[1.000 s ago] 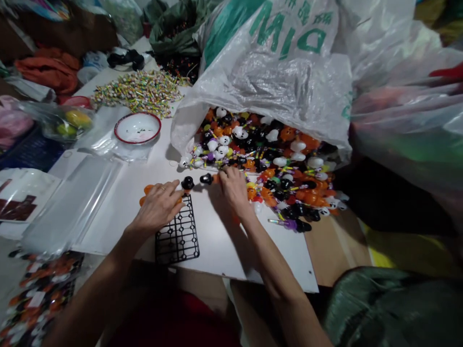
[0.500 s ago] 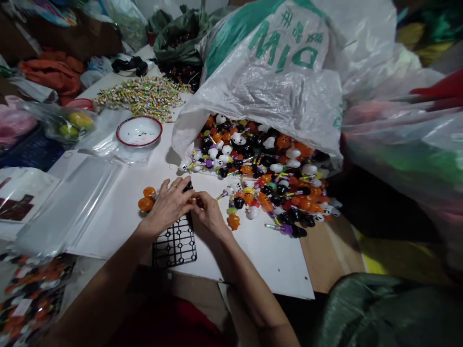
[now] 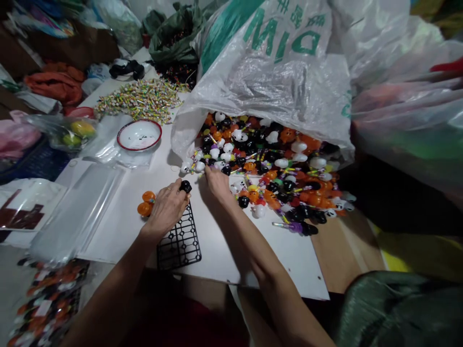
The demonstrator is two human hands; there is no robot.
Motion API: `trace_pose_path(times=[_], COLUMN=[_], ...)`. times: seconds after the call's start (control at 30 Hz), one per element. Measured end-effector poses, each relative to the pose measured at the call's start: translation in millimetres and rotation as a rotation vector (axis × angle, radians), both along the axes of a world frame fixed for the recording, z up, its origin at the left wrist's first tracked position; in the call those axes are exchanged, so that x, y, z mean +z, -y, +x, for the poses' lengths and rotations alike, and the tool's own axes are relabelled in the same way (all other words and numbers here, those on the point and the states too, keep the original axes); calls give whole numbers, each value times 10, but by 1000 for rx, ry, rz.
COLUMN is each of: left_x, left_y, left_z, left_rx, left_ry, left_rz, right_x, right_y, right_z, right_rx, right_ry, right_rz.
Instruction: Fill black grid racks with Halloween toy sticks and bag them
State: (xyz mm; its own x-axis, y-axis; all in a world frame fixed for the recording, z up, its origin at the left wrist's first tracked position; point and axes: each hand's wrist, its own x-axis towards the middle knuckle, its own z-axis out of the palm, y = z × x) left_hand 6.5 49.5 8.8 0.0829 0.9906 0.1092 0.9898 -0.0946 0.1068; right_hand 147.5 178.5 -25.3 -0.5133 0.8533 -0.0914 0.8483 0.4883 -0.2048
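My left hand (image 3: 168, 207) is closed over the upper end of a black plastic grid (image 3: 183, 238), which lies flat on the white board. At its fingertips is a shiny black toy head (image 3: 185, 186); the rest of that piece is hidden. Two orange pumpkin-like heads (image 3: 145, 208) stick out on the other side of this hand. My right hand (image 3: 217, 184) reaches to the near left edge of a heap of small figure-topped sticks (image 3: 249, 149). Its fingers are bent down together among the pieces, and whatever they pinch is hidden.
A large white sack (image 3: 282, 82) lies with its mouth towards me, the heap spilling out. Further left are an enamel bowl (image 3: 139, 135), clear plastic sleeves (image 3: 77, 207) and a mound of short coloured sticks (image 3: 139, 101). Filled packs (image 3: 50, 299) lie low at left.
My right hand has left the top of the grid and moved forward and right to the heap. My left hand has stayed at the grid, and the black head now shows clearly.
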Motion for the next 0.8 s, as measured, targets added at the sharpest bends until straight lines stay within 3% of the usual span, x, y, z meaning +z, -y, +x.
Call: trace_pose_path(times=[0.13,0.2,0.33,0.47,0.67,0.8], left_x=[-22,-1,99,92,-317,-554], left_y=[30,36,7,-5,-75,-182], left_z=[-48,-49,57,242,641,792], left_rx=[-44,-36,-15,-169,-281,-266], left_ry=[24,24,-44,-151,-308,-352], left_rz=[20,50,118,103,-18,-109], right_x=[-183,-254,-336,-401,-601,-649], right_y=[657,834,846,803,818,845], right_z=[505,625,517,407,531,641], right_rx=[94,97,-40,-232,-433,-596], right_ry=[-20,-13,-56,-266,-655,-1089], right_rz=[-48,-73,-71,-91,-172,-294])
